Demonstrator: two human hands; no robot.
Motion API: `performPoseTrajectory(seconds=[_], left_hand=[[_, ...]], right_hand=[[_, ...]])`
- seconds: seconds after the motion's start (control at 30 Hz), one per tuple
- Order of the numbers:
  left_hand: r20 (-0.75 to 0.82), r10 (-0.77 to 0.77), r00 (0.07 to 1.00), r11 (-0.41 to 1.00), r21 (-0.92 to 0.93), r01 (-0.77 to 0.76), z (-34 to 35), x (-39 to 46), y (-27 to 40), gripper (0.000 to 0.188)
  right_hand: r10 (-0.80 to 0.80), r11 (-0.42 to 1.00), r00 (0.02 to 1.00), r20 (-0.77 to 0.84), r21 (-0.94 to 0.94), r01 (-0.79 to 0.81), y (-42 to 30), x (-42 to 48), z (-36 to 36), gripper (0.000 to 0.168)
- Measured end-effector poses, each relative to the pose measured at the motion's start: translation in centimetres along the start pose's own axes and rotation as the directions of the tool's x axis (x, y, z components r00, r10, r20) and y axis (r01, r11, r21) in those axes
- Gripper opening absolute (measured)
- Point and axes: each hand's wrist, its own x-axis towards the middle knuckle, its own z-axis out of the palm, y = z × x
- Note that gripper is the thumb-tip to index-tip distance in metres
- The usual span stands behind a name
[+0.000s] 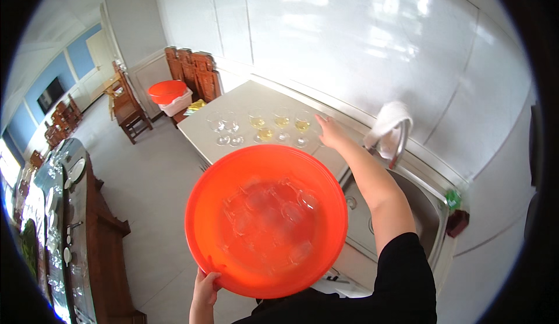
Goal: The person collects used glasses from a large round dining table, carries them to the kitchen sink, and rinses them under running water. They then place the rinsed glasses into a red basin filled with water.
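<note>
My left hand (206, 287) grips the near-left rim of a large orange plastic basin (266, 158), which is tilted toward me and holds several clear stemmed glasses (290, 211). My right hand (328, 131) reaches over the countertop (244, 96) with its fingers spread, beside a row of stemmed glasses. The nearest of these, a glass with pale yellow liquid (302, 125), stands just left of my fingertips. More glasses with yellow liquid stand to its left, then two empty-looking glasses (215, 124) at the counter's left part. Whether my right fingers touch a glass, I cannot tell.
A steel sink (419, 219) lies at the right, with a white cloth (388, 125) over its faucet. Wooden chairs (205, 77) and a white tub with an orange basin (168, 91) on top stand behind the counter. A set dining table (83, 206) is at far left.
</note>
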Motion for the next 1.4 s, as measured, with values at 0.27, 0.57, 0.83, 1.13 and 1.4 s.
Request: performPoseTrajectory(seconds=[0.27, 0.57, 0.83, 1.13, 1.4], left_hand=[[-0.101, 0.041, 0.994, 0.999, -0.023, -0.044, 1.5, -0.9, -0.1, 0.06], [-0.153, 0.068, 0.986, 0.997, -0.031, -0.074, 2.0, -0.5, -0.4, 0.058], [-0.139, 0.085, 0.987, 0.996, 0.036, -0.08, -0.1, 1.3, 1.0, 0.058], [-0.001, 0.104, 0.995, 0.991, 0.088, -0.103, -2.9, 2.8, 3.1, 0.057], [0.074, 0.081, 0.994, 0.99, 0.113, -0.089, -3.3, 3.1, 4.0, 0.058]], right_hand=[[0.091, 0.996, 0.994, 0.068, -0.025, -0.089, 1.6, 5.0, 2.9, 0.071], [-0.066, 0.997, 0.997, -0.03, -0.031, 0.065, -2.1, 3.4, 2.6, 0.035], [-0.061, 0.996, 0.97, -0.235, 0.052, 0.076, -0.7, 1.6, 3.6, 0.022], [-0.015, 0.999, 0.917, -0.398, 0.037, 0.033, -1.7, -8.1, -3.7, 0.022], [0.112, 0.993, 0.968, -0.225, -0.008, -0.117, -1.0, -21.3, -7.6, 0.024]])
